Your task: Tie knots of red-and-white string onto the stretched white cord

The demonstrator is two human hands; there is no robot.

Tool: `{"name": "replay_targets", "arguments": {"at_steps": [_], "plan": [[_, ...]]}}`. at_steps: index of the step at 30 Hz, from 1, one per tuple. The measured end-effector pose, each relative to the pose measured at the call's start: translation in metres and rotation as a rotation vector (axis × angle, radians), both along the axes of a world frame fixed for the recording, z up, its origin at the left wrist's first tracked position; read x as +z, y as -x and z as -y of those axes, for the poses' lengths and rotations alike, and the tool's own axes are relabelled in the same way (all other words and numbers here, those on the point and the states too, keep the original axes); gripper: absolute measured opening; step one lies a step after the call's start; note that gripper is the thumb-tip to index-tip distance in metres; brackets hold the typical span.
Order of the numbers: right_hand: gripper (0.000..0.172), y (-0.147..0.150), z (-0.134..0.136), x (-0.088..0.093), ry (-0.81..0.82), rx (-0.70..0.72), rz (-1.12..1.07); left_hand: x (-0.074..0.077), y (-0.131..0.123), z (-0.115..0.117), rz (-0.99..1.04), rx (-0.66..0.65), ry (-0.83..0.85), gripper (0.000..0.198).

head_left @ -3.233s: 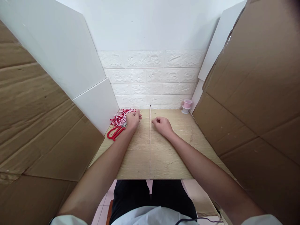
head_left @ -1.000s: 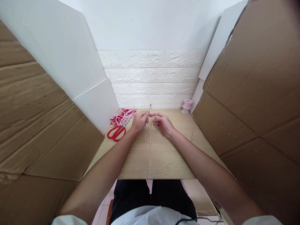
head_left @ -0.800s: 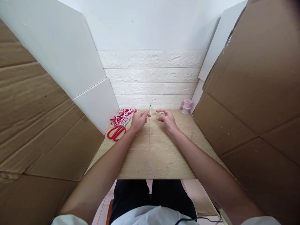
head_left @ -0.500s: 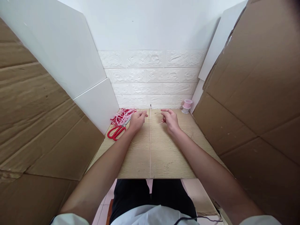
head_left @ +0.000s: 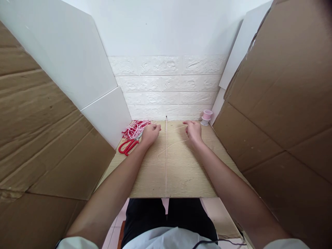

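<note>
Thread (head_left: pixel 176 128), pale and very thin, spans the far half of the wooden board (head_left: pixel 186 176), crossing the taut cord (head_left: pixel 166 166) that runs straight down the board's centre line from a small pin (head_left: pixel 166 118) at the far edge. One strand runs nearly level between the two hands; a second, slacker strand (head_left: pixel 171 144) slopes from the right hand down across the cord toward the near left. The left hand (head_left: pixel 150 133) rests on the board left of the cord, closed into a loose fist with the thumb pressed to the forefinger; it appears to pinch the thread's end, though the strand is too fine to trace inside the grip. The right hand (head_left: pixel 193 130) sits well to the right of the cord, fingers (head_left: pixel 187 123) curled inward and pinching the other end. The hands are set apart on opposite sides of the cord, so the step in hand is judged to be drawing a loop or knot tight around it. The next move calls for equal, level tension on both ends, so that the wrap seats against the cord near the pin without pulling the cord sideways, and for the slack strand to stay free of the wrap. Red-handled scissors (head_left: pixel 127 146) lie beside a red-and-white string tangle (head_left: pixel 135 128) just left of the left hand; a pink spool (head_left: pixel 206 117) stands at the far right corner. Cardboard panels (head_left: pixel 38 138) flank the board.
</note>
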State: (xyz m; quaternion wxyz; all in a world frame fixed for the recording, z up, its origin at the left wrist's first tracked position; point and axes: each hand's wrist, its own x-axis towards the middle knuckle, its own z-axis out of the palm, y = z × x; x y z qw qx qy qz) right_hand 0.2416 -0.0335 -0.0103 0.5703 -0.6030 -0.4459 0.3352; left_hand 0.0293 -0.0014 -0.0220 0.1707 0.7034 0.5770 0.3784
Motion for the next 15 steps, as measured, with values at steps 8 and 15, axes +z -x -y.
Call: {"name": "replay_targets", "arguments": {"at_steps": [8, 15], "plan": [[0.032, 0.003, 0.011, 0.002, 0.262, 0.07, 0.69, -0.001, 0.002, -0.001, -0.094, 0.057, 0.052, 0.028], [0.028, 0.003, 0.011, 0.002, 0.156, 0.044, 0.788, -0.005, 0.003, -0.003, -0.072, 0.039, 0.024, 0.031]]}}
